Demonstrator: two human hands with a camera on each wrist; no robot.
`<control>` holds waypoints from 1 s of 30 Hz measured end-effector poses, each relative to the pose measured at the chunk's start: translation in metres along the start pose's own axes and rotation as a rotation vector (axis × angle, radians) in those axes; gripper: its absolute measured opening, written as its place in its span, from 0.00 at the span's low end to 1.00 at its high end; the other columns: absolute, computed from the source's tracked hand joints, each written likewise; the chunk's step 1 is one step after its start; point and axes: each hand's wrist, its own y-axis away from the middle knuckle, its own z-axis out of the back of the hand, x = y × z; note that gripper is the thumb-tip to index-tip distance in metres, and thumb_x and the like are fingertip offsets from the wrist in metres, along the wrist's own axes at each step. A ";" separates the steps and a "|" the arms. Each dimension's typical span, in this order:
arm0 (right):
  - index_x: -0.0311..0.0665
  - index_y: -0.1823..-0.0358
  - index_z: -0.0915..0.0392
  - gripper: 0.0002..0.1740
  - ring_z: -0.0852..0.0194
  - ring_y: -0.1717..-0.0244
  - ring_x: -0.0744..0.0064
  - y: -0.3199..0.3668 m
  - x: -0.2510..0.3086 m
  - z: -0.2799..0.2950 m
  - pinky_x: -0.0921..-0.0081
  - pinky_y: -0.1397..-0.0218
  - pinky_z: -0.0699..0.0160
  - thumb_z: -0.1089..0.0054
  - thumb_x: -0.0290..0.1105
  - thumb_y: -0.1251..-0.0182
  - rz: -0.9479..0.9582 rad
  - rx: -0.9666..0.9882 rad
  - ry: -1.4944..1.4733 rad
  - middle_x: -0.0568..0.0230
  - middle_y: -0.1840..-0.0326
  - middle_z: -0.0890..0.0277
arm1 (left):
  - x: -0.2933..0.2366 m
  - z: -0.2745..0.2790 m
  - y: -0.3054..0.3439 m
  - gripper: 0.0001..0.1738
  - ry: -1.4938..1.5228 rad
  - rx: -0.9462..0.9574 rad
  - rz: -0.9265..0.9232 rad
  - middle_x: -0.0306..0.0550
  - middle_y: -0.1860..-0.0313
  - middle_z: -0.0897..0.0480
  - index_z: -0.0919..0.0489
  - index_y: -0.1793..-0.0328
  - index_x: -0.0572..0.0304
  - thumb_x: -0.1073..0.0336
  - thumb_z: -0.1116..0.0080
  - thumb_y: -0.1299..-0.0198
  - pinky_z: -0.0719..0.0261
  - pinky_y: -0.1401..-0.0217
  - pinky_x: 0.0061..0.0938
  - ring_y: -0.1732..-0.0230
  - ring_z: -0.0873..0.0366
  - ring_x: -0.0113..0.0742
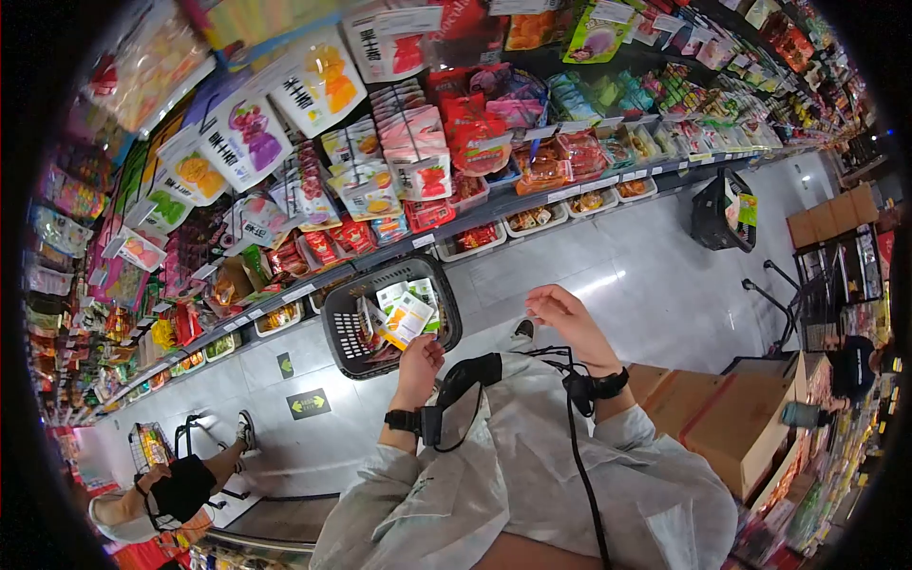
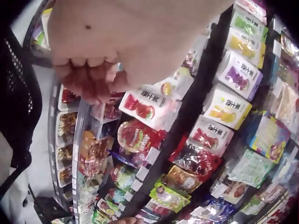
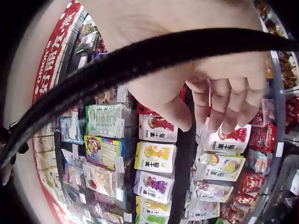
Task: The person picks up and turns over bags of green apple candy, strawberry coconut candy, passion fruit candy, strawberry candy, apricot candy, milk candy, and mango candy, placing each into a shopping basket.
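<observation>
Several snack packets fill the basket beside left hand.

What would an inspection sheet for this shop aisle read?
Surface: grey tiled floor, arrow sticker.
Job's things: white packet at the mouth of the black basket, which holds more packets.
Clutter: cardboard boxes; second basket on the floor.
Hands: left hand pinches the packet; right hand, fingers loosely curled, nothing seen held.
Cables: black leads run from both wrists over the grey jacket.
Surroundings: shelves of snack packets; another person lower left.
</observation>
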 end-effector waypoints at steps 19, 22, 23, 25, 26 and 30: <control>0.39 0.43 0.22 0.13 0.21 0.47 0.75 -0.042 0.023 0.210 0.75 0.41 0.24 0.39 0.34 0.24 -0.022 -0.230 -0.211 0.67 0.48 0.18 | -0.050 -0.224 -0.128 0.13 -0.538 0.078 -0.197 0.39 0.58 0.15 0.20 0.43 0.55 0.59 0.45 0.27 0.21 0.55 0.25 0.60 0.17 0.29; 0.39 0.44 0.22 0.13 0.21 0.47 0.75 -0.039 0.033 0.219 0.75 0.41 0.24 0.39 0.33 0.25 -0.009 -0.345 -0.232 0.68 0.48 0.18 | -0.098 -0.266 -0.171 0.15 -0.542 0.087 -0.325 0.40 0.59 0.14 0.21 0.40 0.55 0.59 0.44 0.28 0.21 0.58 0.25 0.61 0.17 0.29; 0.38 0.44 0.22 0.12 0.21 0.47 0.75 -0.040 0.032 0.225 0.75 0.41 0.24 0.40 0.33 0.25 -0.004 -0.394 -0.241 0.68 0.48 0.19 | -0.115 -0.279 -0.184 0.16 -0.534 0.075 -0.365 0.41 0.59 0.15 0.22 0.40 0.55 0.59 0.43 0.29 0.21 0.59 0.25 0.61 0.17 0.29; 0.38 0.44 0.22 0.12 0.21 0.47 0.75 -0.044 0.038 0.232 0.74 0.40 0.24 0.40 0.32 0.25 -0.023 -0.500 -0.240 0.68 0.48 0.21 | -0.143 -0.292 -0.214 0.16 -0.433 0.070 -0.452 0.40 0.59 0.16 0.22 0.39 0.54 0.60 0.42 0.30 0.21 0.59 0.26 0.62 0.17 0.29; 0.38 0.45 0.22 0.12 0.21 0.47 0.75 -0.049 0.043 0.232 0.74 0.40 0.24 0.40 0.32 0.25 -0.015 -0.548 -0.260 0.68 0.48 0.21 | -0.158 -0.300 -0.228 0.16 -0.377 0.072 -0.499 0.39 0.60 0.16 0.22 0.39 0.54 0.60 0.41 0.30 0.21 0.60 0.26 0.62 0.17 0.29; 0.38 0.45 0.22 0.12 0.21 0.47 0.75 -0.068 0.062 0.235 0.74 0.40 0.23 0.39 0.33 0.25 0.003 -0.656 -0.290 0.67 0.48 0.20 | -0.185 -0.312 -0.272 0.20 -0.442 -0.016 -0.478 0.38 0.54 0.16 0.24 0.34 0.47 0.58 0.41 0.30 0.21 0.54 0.29 0.55 0.19 0.30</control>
